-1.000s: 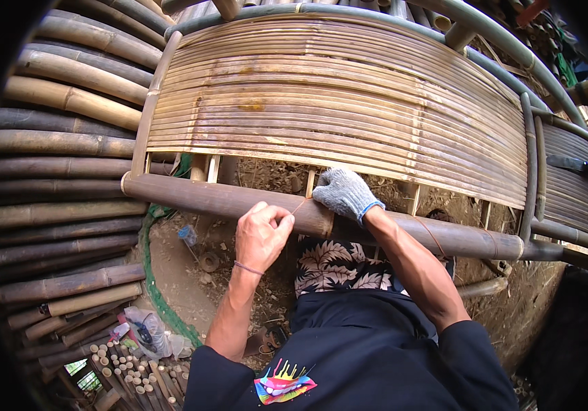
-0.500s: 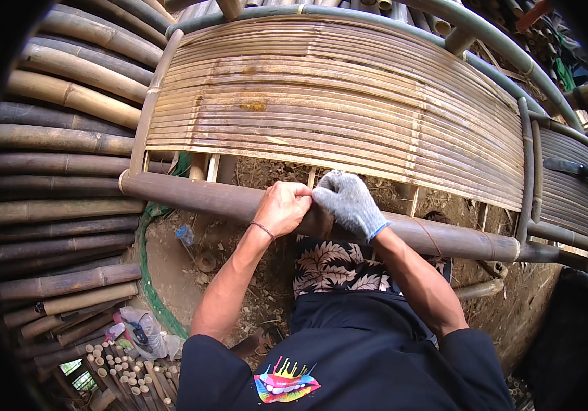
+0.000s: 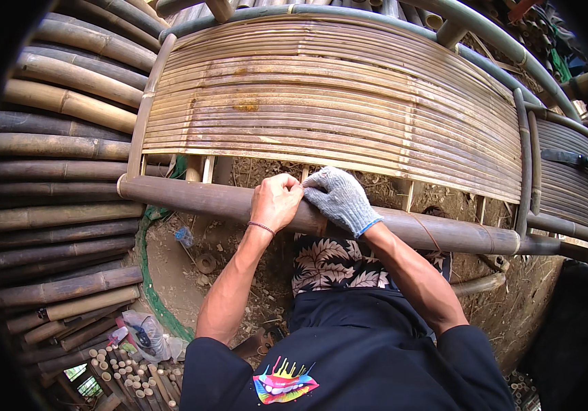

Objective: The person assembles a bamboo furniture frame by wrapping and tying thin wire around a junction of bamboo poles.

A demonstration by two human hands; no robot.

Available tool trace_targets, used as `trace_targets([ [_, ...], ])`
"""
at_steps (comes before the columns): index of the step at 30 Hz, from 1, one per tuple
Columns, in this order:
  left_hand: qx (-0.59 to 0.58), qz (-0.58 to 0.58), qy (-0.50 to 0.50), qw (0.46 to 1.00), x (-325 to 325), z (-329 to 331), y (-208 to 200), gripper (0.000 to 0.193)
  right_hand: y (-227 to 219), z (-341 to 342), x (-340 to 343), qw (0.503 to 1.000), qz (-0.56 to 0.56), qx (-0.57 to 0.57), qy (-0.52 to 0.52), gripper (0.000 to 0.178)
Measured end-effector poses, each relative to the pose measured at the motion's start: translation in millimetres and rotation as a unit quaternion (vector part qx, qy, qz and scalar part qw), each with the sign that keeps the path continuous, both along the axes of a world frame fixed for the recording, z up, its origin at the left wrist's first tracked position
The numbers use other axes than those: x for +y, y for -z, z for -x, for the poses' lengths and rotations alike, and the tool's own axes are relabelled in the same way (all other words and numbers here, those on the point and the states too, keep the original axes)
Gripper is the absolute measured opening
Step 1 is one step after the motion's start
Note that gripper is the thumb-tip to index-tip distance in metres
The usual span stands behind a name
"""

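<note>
My bare left hand (image 3: 277, 202) is closed in a pinch above the thick bamboo front rail (image 3: 205, 196). Beside it, fingertips meeting those of the left, is my right hand (image 3: 340, 198) in a grey knitted glove with a blue cuff; its fingers are curled too. Whatever lies between the fingertips is hidden or too small to make out. Just beyond them a short pale crosspiece (image 3: 305, 172) runs between the rail and the slatted bamboo panel (image 3: 287, 103). Thin reddish-brown cord (image 3: 427, 234) loops over the rail to the right of the glove.
Long bamboo poles (image 3: 68, 147) lie stacked at left. A dark-handled tool (image 3: 568, 159) rests on the smaller slatted section at right. Cut bamboo pieces (image 3: 126, 377) and a plastic bag (image 3: 147, 335) sit at lower left. Green netting (image 3: 149, 288) edges the dirt ground.
Both hands remain together at the rail, with small finger and wrist shifts. The whole view has shifted slightly, so the bench appears a little farther left.
</note>
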State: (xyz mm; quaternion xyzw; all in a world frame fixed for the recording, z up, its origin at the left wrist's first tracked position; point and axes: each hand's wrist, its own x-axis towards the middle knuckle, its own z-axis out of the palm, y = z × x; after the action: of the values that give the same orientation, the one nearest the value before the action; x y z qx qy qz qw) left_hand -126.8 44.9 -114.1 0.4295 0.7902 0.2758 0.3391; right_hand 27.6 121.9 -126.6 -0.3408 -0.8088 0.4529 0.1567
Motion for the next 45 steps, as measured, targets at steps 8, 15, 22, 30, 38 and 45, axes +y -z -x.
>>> trace_targets([
  [8, 0.065, 0.043, -0.030, 0.996, -0.4, -16.3, -18.5, 0.020, 1.0, 3.4, -6.6, 0.993, -0.097, -0.069, -0.004, 0.022],
  [15, -0.070, 0.003, 0.045, 0.997, 0.8, 10.7, 12.6, 0.017, 2.6, 4.6, -18.1, 0.981, -0.182, -0.051, 0.052, 0.013],
  [22, -0.263, 0.155, 0.021, 0.952, 24.1, 35.7, 1.6, 0.015, -14.4, -10.2, -25.8, 0.988, -0.134, 0.003, 0.072, 0.013],
  [30, -0.265, 0.184, -0.062, 0.944, 25.9, 32.8, -0.2, 0.014, -6.5, 13.7, -25.2, 0.966, -0.232, -0.098, 0.053, 0.022],
  [38, -0.237, 0.111, 0.025, 0.965, 19.7, 26.5, -0.1, 0.013, -6.8, 15.7, -12.9, 0.991, -0.056, -0.081, 0.087, 0.022],
  [45, -0.256, 0.109, -0.015, 0.960, 17.9, 23.8, -11.9, 0.013, -15.2, -9.3, -19.6, 0.989, -0.116, 0.020, 0.094, 0.023],
])
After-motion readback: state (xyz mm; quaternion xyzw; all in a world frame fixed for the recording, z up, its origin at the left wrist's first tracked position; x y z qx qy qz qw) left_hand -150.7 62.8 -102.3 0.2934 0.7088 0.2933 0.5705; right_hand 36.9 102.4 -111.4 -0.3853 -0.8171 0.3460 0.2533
